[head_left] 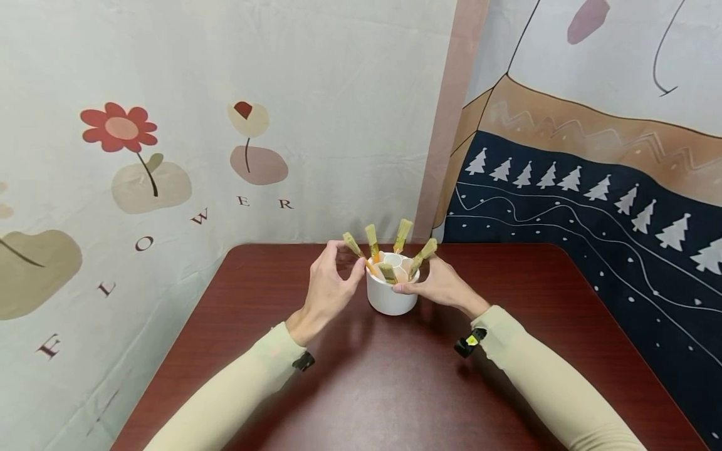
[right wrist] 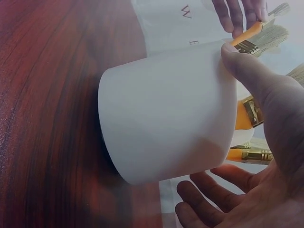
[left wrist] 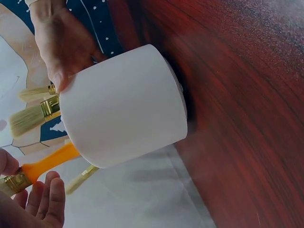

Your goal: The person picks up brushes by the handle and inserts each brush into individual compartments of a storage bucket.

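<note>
A white round brush holder (head_left: pixel 392 302) with inner compartments stands upright on the table. Several paintbrushes with orange handles sit in it, bristles up. My left hand (head_left: pixel 329 285) pinches one paintbrush (left wrist: pixel 53 160) near its metal ferrule, at the holder's left side. The lower end of that orange handle is hidden behind the holder's rim in the left wrist view. On the other side, my right hand (head_left: pixel 442 286) holds the holder, its thumb (right wrist: pixel 237 59) on the rim and its fingers around the far side. Another brush's bristles (head_left: pixel 387 272) lean toward the front rim.
The dark red wooden table (head_left: pixel 389 388) extends around the holder, its back edge close behind. A pale cloth with flower prints (head_left: pixel 350 125) hangs at the back and left. To the right hangs a navy cloth with white trees (head_left: pixel 564 207).
</note>
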Available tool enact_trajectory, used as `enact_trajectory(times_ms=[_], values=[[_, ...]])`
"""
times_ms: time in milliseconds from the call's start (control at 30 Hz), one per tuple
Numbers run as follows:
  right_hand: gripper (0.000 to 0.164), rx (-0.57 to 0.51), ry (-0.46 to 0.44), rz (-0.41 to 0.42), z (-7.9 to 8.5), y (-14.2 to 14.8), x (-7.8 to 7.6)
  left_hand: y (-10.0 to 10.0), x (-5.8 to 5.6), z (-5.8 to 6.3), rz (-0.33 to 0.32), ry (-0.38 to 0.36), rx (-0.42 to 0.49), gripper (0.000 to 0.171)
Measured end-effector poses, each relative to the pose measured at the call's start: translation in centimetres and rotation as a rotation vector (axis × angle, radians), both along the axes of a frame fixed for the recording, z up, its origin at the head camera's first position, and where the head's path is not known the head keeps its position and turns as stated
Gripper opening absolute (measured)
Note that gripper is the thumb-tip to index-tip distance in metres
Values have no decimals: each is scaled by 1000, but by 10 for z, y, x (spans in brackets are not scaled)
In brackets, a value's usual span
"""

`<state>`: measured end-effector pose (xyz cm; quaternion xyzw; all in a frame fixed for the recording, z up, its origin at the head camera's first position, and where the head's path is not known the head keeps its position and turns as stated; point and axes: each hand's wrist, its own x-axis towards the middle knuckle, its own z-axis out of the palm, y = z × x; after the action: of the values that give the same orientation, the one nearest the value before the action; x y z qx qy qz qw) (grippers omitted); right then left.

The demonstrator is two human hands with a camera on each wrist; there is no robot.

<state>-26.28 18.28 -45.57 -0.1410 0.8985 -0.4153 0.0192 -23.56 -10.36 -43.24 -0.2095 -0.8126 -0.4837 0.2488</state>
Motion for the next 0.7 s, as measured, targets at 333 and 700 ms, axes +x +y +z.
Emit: enact_trajectory(times_ms=[333, 700], values=[[85, 3, 8, 5, 1, 0, 0, 6, -7, -2, -19, -32, -34, 29], [85, 12, 0, 10, 1, 0, 0, 13, -12, -7, -30, -94, -17, 31]])
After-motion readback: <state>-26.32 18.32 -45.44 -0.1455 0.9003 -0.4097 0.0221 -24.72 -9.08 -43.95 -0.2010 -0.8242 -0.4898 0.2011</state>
